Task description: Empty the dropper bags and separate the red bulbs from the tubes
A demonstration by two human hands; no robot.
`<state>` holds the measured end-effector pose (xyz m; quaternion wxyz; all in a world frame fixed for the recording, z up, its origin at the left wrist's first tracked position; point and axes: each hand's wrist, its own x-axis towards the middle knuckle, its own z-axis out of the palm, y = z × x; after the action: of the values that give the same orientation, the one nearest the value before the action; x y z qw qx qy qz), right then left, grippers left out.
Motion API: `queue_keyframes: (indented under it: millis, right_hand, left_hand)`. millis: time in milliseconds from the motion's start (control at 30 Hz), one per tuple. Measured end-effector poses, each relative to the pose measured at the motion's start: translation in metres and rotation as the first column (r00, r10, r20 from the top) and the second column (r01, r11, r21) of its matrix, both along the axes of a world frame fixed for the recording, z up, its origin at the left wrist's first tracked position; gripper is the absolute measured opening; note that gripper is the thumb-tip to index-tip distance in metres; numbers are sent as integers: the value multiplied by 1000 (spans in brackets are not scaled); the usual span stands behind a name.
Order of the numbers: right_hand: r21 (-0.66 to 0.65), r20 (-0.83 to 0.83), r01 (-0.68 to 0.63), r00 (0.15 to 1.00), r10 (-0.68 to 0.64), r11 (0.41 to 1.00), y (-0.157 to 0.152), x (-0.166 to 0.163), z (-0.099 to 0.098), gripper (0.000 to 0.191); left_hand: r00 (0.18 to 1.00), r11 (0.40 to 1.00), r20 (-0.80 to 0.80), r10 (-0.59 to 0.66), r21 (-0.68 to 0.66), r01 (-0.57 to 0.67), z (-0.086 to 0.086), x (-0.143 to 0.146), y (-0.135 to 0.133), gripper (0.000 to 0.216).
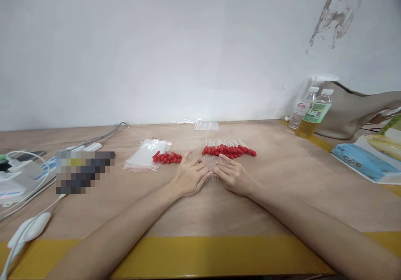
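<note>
My left hand [190, 175] and my right hand [232, 175] rest side by side on the wooden table [282, 180], fingers curled around a small bundle of clear glass pipettes [210, 163] between them. Just beyond my right hand lies a row of pipettes with red rubber bulbs [228, 150]. A smaller heap of red-bulbed pipettes [166, 157] lies beyond my left hand, beside a stack of clear plastic bags [145, 155].
Another clear bag [206, 125] lies by the wall. Two bottles [308, 111] and a beige bag [354, 111] stand at the right, with blue and yellow packets [363, 161] nearby. Cables and white devices [21, 180] crowd the left. Yellow tape [200, 259] marks the near edge.
</note>
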<state>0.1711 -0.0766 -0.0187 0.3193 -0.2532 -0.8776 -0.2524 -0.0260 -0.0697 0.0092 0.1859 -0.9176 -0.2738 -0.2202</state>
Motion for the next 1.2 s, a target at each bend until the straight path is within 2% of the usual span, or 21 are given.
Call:
queue_keyframes:
  millis: [267,433,733,867,933,1000,1033,1100,1200]
  right_hand:
    - [185,98,-27,995,9,982,-2,4,3,27]
    - [213,69,-79,995,66,974,-1,7,3,22]
    - [240,58,-135,991,125,961,-7,7,9,17]
    - [235,56,-122,992,112,964,-4,26,10,17]
    - [196,-33,-26,999,33,980,-1,41,11,18]
    - [41,-153,165,976,-157,986,3,53,12,20]
    - [-68,-179,250,949,-259,966,4,56,13,21]
    - [-236,-129,356,911,-392,904,6,56,14,26]
    - [-385,2,464,865,-502,798,5,51,15,31]
  left_hand:
    - [999,977,33,-24,-209,31,-1,-5,-1,33]
    - [998,969,45,-47,-240,56,-3,-9,-1,34]
    - [995,955,49,-82,-281,92,5,-7,-9,31]
    - [994,937,97,-55,-338,85,7,-21,-4,36]
    - [976,923,217,33,-380,54,10,-36,4,41]
    - [893,891,414,175,-453,36,16,-52,14,42]
    - [851,867,471,231,-497,40,19,-59,18,41]
    - [793,853,517,322,-522,-5,25,-69,27,37]
    - [716,850,534,450,-501,-162,31,-81,39,30]
